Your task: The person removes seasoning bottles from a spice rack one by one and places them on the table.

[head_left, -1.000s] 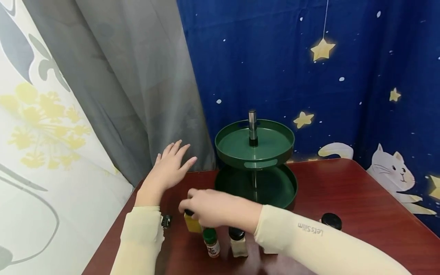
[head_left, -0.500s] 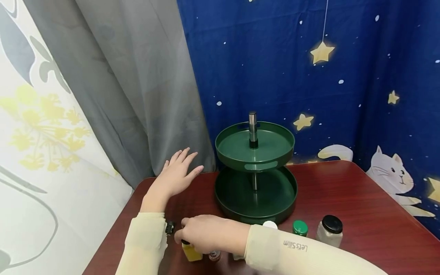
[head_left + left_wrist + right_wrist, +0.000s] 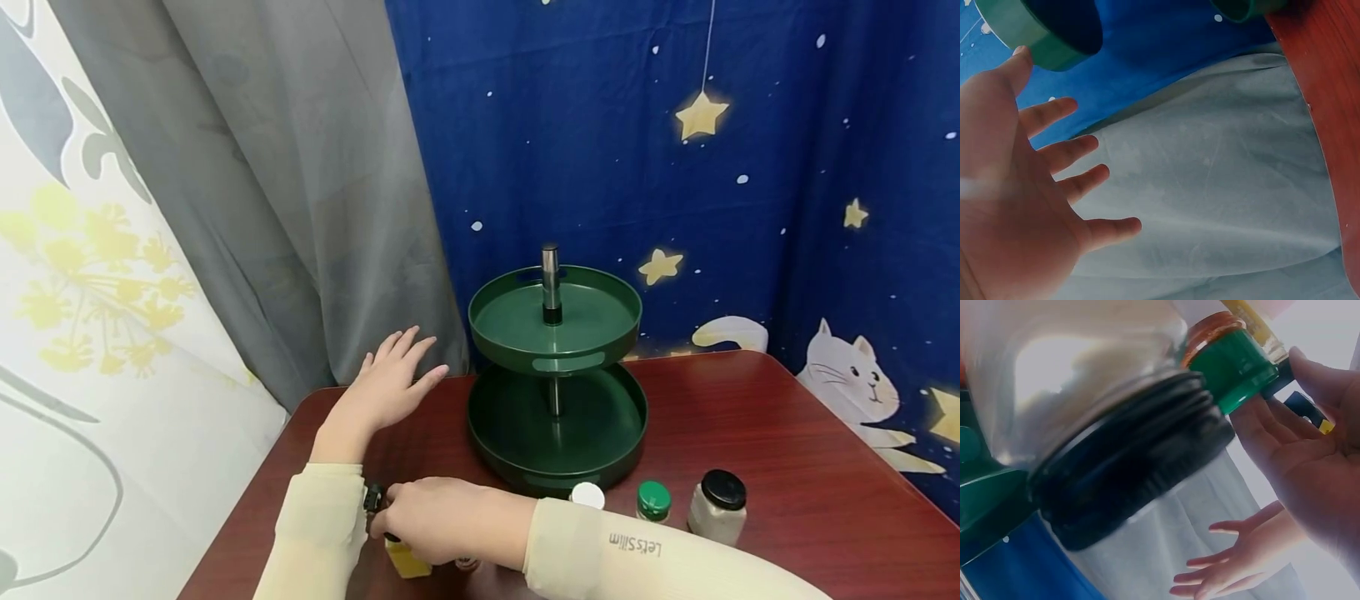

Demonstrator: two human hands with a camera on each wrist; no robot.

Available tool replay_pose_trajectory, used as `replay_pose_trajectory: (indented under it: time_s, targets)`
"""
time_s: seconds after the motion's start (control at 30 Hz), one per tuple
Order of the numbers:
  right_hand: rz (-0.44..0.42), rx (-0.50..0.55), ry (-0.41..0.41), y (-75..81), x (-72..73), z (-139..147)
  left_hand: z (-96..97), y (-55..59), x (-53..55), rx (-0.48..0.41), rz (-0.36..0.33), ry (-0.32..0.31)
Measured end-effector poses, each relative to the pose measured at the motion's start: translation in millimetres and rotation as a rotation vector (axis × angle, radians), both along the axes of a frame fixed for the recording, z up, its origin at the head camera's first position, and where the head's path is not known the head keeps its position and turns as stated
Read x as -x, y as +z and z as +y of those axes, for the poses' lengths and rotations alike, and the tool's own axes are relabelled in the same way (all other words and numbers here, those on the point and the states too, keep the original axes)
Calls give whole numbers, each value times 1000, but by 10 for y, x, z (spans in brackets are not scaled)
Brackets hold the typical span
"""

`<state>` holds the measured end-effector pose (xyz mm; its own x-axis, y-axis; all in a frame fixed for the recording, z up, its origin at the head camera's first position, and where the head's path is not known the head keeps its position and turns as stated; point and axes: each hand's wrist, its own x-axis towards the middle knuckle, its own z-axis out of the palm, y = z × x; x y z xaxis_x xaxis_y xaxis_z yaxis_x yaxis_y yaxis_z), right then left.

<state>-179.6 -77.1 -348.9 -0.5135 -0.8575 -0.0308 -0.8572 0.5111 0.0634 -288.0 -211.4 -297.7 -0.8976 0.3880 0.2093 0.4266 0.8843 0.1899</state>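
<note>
My right hand reaches across to the left and pinches a small yellow jar by its black cap, which the fingers mostly cover. In the right wrist view, thumb and fingers meet at that cap, behind a green-capped jar. A clear jar with a black lid fills the front of that view. The bottom of a small red-labelled jar peeks out under the right hand. My left hand is raised over the table's left side, fingers spread straight, holding nothing.
A green two-tier round tray stands at the table's back. To its front right are a white cap, a green-capped jar and a black-lidded jar. My right sleeve hides part of this row. Curtains hang behind.
My right hand has moved toward me and slightly left with the yellow jar. The left hand has shifted a little right and nearer. The right sleeve now uncovers the white and green caps.
</note>
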Motion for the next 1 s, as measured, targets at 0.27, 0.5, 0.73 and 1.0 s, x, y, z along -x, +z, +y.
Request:
replay_pose_trajectory:
  time_s: [0.27,0.5,0.73,1.0]
  targets:
    - [-98,91,-55,136,-44,28,10,-31,0,21,-22,4]
    - [-183,196,-137,469,-132,400,68,26,-131,21,25,-11]
    - [-354,350,-467,772,-230,1249,146,-117,-369,84,74,-32]
    - [-263,431,-737,632,-175,2012,201,-48,-551,130,99,-31]
